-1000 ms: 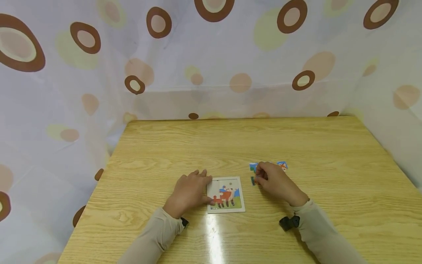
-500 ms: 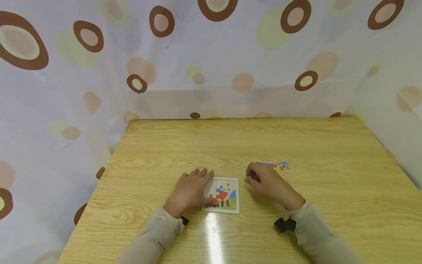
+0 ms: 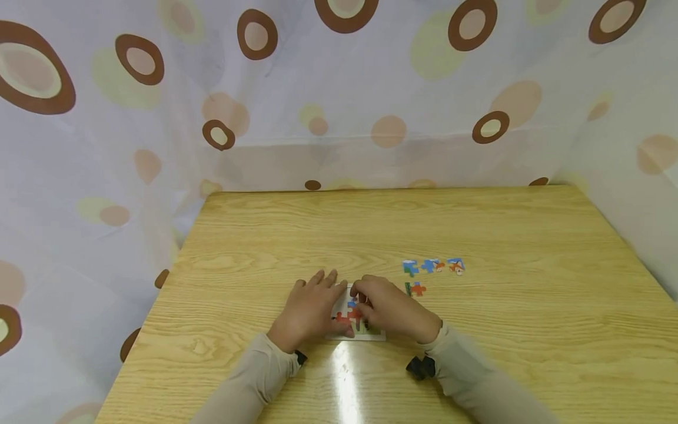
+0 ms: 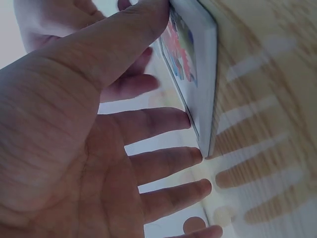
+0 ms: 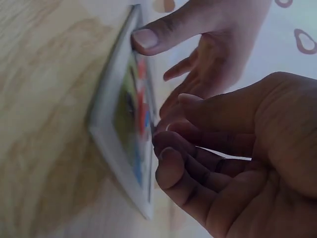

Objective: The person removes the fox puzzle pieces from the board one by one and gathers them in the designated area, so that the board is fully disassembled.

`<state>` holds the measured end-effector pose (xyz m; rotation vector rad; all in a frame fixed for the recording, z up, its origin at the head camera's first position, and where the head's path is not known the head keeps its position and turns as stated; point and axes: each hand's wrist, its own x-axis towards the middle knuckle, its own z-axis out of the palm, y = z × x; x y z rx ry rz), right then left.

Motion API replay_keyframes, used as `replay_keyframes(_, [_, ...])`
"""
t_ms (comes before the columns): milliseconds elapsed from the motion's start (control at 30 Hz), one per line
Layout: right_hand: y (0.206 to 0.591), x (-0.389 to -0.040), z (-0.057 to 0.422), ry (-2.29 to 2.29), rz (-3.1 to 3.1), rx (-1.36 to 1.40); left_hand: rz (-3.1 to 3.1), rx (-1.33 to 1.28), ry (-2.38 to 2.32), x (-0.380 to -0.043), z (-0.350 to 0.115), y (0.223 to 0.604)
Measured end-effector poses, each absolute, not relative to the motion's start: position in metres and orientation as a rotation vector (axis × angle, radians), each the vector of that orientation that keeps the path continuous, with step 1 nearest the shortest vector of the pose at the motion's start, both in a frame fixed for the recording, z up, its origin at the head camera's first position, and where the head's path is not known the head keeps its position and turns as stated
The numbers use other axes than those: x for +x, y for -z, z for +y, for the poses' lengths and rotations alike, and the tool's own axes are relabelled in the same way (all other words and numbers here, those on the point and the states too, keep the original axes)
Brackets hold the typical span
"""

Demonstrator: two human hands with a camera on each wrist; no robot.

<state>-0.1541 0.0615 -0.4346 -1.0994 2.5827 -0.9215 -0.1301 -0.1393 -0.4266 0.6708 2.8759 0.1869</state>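
Note:
A small square jigsaw tray (image 3: 371,338) with a pale rim lies on the table, partly filled with pieces picturing a red animal. My left hand (image 3: 307,312) rests at its left side; in the left wrist view the thumb (image 4: 124,34) lies over the near rim and the straight fingers (image 4: 171,157) reach along the far edge. Over the tray's right part is my right hand (image 3: 394,309), thumb and fingers bent close above the picture. The right wrist view shows those fingertips (image 5: 171,166) beside the tray; I cannot tell whether they hold a piece.
Right of the tray lie several loose jigsaw pieces: a blue and green one (image 3: 410,267), one with part of a fox face (image 3: 455,266), and a red and green group (image 3: 415,289). A spotted curtain (image 3: 339,147) borders the wooden table (image 3: 265,235).
My right hand has moved left from the loose pieces to above the tray, uncovering those pieces. The tray shifted slightly left, while my left hand has stayed at its left edge.

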Motion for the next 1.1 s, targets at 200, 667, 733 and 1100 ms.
replay_keyframes(200, [0.447, -0.154, 0.06, 0.943, 2.575, -1.036, 2.839, 0.603, -0.263, -0.131, -0.14, 0.427])
replay_keyframes(667, [0.452, -0.156, 0.06, 0.994, 2.591, -1.003, 2.802, 0.555, -0.334, -0.133, -0.139, 0.428])
replay_keyframes(733, [0.452, -0.156, 0.06, 0.985, 2.603, -0.998, 2.807, 0.556, -0.333, -0.133, -0.139, 0.428])
replay_keyframes(1100, [0.452, -0.156, 0.06, 0.963, 2.606, -0.982, 2.817, 0.562, -0.329, -0.133, -0.138, 0.429])
